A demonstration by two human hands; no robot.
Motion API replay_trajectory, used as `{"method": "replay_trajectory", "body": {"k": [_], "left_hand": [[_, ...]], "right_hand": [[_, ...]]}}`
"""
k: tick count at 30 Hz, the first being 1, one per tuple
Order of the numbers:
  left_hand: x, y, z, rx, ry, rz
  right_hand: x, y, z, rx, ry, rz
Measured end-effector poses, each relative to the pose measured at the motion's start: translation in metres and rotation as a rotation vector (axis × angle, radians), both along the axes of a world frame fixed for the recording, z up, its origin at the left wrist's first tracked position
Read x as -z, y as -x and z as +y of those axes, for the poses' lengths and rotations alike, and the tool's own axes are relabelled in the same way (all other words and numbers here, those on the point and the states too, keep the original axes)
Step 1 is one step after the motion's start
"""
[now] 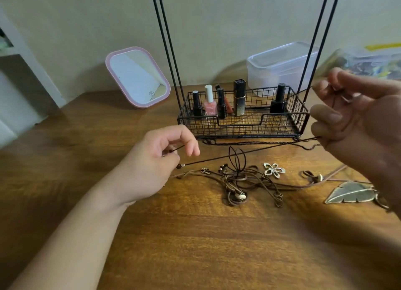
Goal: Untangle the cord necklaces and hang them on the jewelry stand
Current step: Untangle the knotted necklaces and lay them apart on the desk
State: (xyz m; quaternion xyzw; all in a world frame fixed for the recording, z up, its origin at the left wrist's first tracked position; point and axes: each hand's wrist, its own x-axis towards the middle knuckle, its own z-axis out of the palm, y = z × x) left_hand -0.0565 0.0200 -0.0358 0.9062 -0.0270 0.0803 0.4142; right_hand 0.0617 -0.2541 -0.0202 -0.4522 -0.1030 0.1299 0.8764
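A dark cord necklace stretches taut above the wooden table between both hands. My left hand pinches its beaded end between thumb and fingers. My right hand, raised at the right, grips the other part of the same cord. Below the cord lies a tangle of brown cord necklaces with a flower pendant and a leaf pendant. The black wire jewelry stand is behind, its uprights rising out of view.
The stand's basket holds several nail polish bottles and a lipstick. A pink-framed mirror leans on the wall at the left. A clear plastic box sits behind the stand. A white shelf unit is far left.
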Motion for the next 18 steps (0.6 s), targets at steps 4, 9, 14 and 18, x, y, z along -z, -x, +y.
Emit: {"method": "replay_trajectory", "body": {"k": [4,9,14,18], "left_hand": [[0.007,-0.003,-0.004,-0.127,-0.268,0.043],[0.011,-0.005,-0.004,-0.247,-0.209,0.041],[0.008,-0.005,-0.003,-0.303,-0.162,0.012],[0.007,-0.005,-0.003,-0.297,-0.172,0.037]], "right_hand": [[-0.001,-0.001,-0.001,0.026,0.102,-0.008],[-0.001,0.000,-0.001,0.086,0.400,-0.111],[-0.001,0.020,0.008,0.172,1.125,-0.647],[0.004,0.031,0.028,0.126,1.566,-0.948]]}}
